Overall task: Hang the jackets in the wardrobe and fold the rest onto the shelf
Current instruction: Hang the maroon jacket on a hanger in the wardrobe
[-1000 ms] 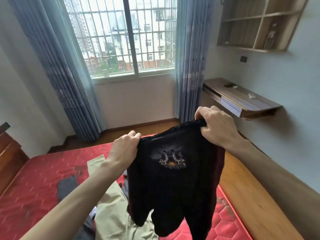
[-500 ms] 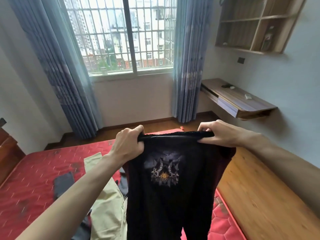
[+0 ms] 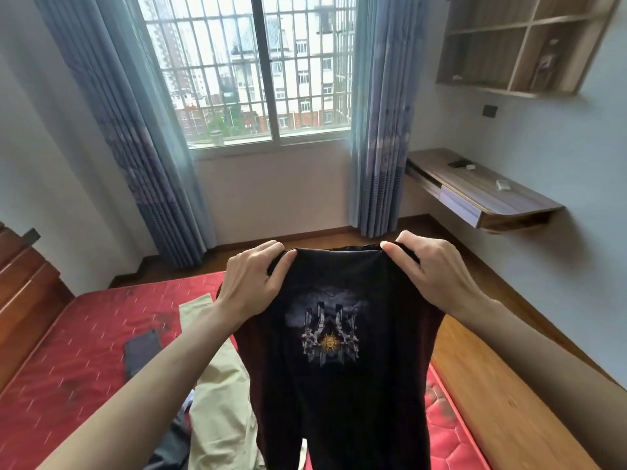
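Both hands, left hand (image 3: 256, 283) and right hand (image 3: 429, 271), pinch the black shirt's (image 3: 336, 368) top edge above the red mattress (image 3: 78, 337). Window (image 3: 251, 66) at 12 o'clock; desk (image 3: 481, 191) at 2 o'clock.

Both forearms are bare to the frame edge, with no sleeves, rings or watch.

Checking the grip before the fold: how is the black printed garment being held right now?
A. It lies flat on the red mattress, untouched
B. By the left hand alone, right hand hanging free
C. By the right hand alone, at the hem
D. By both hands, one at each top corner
D: the left hand and right hand each grip a top corner of the black garment, which hangs in the air between them.
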### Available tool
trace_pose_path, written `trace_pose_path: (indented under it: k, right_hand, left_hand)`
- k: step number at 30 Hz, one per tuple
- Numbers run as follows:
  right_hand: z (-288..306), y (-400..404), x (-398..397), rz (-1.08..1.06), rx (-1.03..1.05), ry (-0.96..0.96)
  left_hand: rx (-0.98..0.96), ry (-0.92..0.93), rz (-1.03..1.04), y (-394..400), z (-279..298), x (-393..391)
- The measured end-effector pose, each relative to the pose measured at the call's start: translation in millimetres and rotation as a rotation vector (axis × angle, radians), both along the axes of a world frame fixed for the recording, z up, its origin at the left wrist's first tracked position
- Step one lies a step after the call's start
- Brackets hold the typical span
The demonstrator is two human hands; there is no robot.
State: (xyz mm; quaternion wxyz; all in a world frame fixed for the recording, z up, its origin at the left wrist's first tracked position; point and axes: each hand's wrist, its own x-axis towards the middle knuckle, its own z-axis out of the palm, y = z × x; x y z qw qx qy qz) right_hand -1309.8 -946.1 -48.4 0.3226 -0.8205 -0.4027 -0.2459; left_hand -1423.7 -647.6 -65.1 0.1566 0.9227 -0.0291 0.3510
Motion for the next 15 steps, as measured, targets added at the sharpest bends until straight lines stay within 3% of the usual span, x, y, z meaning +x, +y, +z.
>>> trace_pose_path:
  k: [3,6,11,15]
  right_hand:
    - [-6,9,-14,-0.100,0.088,-0.008]
    - [-8,18,-30,-0.254,0.113,-0.152]
    - [3,23,-66,-0.491,0.112,-0.366]
    - [7,14,-98,-0.676,-0.002,-0.428]
  left_hand:
    - [0.017,-0.029,0.055,0,-4,-6]
    - [0.002,-0.032,0.060,4,-5,-11]
    - [-0.106,0.144,-0.290,19,-5,-17]
    - [-0.014,0.123,-0.437,24,-9,-21]
